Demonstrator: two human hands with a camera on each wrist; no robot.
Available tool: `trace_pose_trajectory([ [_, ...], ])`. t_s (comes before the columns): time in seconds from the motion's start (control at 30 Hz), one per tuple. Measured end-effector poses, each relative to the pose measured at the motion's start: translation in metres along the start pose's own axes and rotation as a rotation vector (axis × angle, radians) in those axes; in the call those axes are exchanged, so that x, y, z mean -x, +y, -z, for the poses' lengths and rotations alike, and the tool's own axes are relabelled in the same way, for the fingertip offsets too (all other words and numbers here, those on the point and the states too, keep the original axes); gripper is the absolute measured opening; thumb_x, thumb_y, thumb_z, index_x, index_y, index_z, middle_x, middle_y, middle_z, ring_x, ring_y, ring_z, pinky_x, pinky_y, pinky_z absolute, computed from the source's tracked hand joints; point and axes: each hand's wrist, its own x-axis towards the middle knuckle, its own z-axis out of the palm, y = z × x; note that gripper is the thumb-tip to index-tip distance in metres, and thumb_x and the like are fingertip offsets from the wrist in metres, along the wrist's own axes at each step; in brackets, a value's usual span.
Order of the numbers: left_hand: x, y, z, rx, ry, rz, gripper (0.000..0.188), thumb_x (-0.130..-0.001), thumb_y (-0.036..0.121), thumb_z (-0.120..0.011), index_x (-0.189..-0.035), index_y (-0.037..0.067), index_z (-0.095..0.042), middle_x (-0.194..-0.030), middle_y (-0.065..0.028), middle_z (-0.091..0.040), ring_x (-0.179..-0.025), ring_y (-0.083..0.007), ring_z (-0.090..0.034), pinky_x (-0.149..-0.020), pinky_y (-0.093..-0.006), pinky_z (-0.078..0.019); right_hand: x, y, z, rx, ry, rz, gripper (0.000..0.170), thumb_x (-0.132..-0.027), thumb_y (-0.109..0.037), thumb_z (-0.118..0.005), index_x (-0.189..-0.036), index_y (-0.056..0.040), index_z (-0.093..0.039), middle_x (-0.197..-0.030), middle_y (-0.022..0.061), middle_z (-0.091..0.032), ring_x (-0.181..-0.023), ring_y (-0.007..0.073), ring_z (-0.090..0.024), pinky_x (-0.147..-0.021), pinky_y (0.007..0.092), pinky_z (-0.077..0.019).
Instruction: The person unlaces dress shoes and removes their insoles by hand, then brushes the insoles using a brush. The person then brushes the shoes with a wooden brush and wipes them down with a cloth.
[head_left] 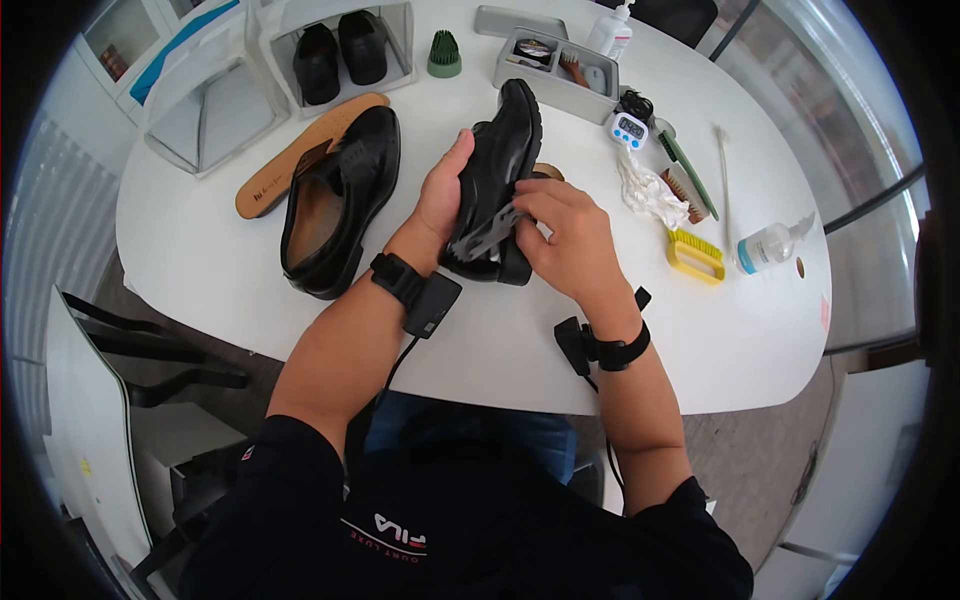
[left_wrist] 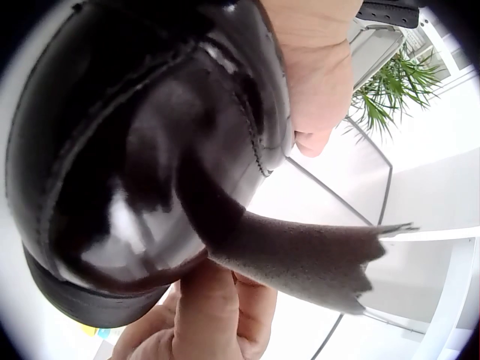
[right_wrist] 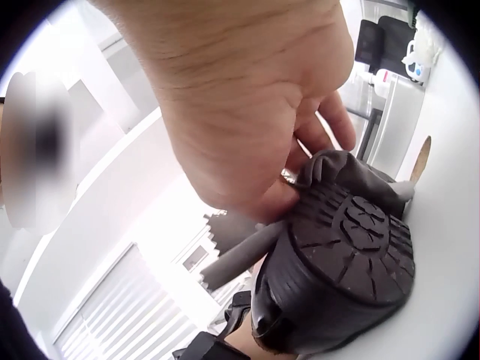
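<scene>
A glossy black leather shoe [head_left: 497, 150] is tilted toe-up over the table's front half. My left hand [head_left: 440, 200] grips it from the left, thumb along its side, other fingers hidden beneath. With the fingertips of my right hand [head_left: 572, 240] I pinch a grey cloth with zigzag-cut edges [head_left: 486, 236], which lies across the shoe near its heel. The left wrist view shows the cloth's free end [left_wrist: 300, 259] sticking out past the shiny leather. In the right wrist view, the bunched cloth [right_wrist: 341, 176] sits over the ridged heel [right_wrist: 345, 259].
Left of the held shoe lie a black loafer [head_left: 345, 200] and a tan insole [head_left: 262, 192]. Clear shoe boxes [head_left: 215, 115] stand behind. To the right are a grey case [head_left: 560, 88], a timer [head_left: 629, 130], a white cloth [head_left: 650, 190], a yellow brush [head_left: 697, 258] and a spray bottle [head_left: 768, 248].
</scene>
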Motion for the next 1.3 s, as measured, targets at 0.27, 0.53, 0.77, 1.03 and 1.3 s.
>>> trace_pose_trajectory([
  [0.27, 0.001, -0.003, 0.001, -0.035, 0.104, -0.019, 0.050, -0.109, 0.040, -0.052, -0.140, 0.002, -0.058, -0.130, -0.0164, -0.070, -0.113, -0.0281, -0.070, -0.102, -0.0400, -0.0561, -0.001, -0.002, -0.002, -0.110, 0.010, -0.129, 0.017, -0.076, -0.001, -0.074, -0.091, -0.0075, -0.078, -0.095, 0.0062, -0.076, -0.087, 0.0288, -0.072, -0.080, 0.0377, -0.0580],
  [0.53, 0.000, -0.003, -0.001, -0.021, 0.047, -0.011, 0.053, -0.110, 0.039, -0.048, -0.148, 0.002, -0.052, -0.138, -0.0170, -0.065, -0.121, -0.0297, -0.066, -0.108, -0.0425, -0.0520, -0.006, -0.013, 0.020, -0.171, -0.282, 0.124, 0.023, -0.069, 0.003, -0.078, -0.090, -0.0075, -0.078, -0.094, 0.0043, -0.072, -0.094, 0.0262, -0.068, -0.085, 0.0388, -0.0543],
  [0.77, -0.002, -0.005, -0.001, -0.059, 0.102, -0.052, 0.048, -0.109, 0.036, -0.051, -0.140, 0.001, -0.058, -0.127, -0.0146, -0.069, -0.110, -0.0275, -0.070, -0.099, -0.0392, -0.0569, -0.006, -0.018, 0.020, -0.071, -0.307, 0.186, 0.020, -0.067, 0.000, -0.079, -0.084, -0.0101, -0.077, -0.084, 0.0028, -0.066, -0.086, 0.0266, -0.066, -0.077, 0.0394, -0.0511],
  [1.03, 0.002, 0.011, -0.012, 0.045, 0.210, -0.242, 0.047, -0.108, 0.041, -0.053, -0.132, 0.001, -0.063, -0.119, -0.0126, -0.072, -0.104, -0.0266, -0.071, -0.094, -0.0397, -0.0584, 0.004, -0.037, 0.000, 0.035, -0.235, 0.154, 0.016, -0.077, -0.006, -0.081, -0.092, -0.0116, -0.077, -0.081, 0.0036, -0.065, -0.067, 0.0254, -0.066, -0.056, 0.0357, -0.0515],
  [1.3, 0.012, 0.017, -0.010, -0.059, 0.360, -0.201, 0.043, -0.099, 0.040, -0.069, -0.120, 0.003, -0.065, -0.114, -0.0146, -0.073, -0.101, -0.0304, -0.072, -0.096, -0.0453, -0.0584, 0.001, -0.034, -0.004, -0.015, 0.215, -0.115, 0.019, -0.082, -0.001, -0.076, -0.099, -0.0089, -0.071, -0.083, 0.0067, -0.064, -0.063, 0.0254, -0.065, -0.053, 0.0342, -0.0504],
])
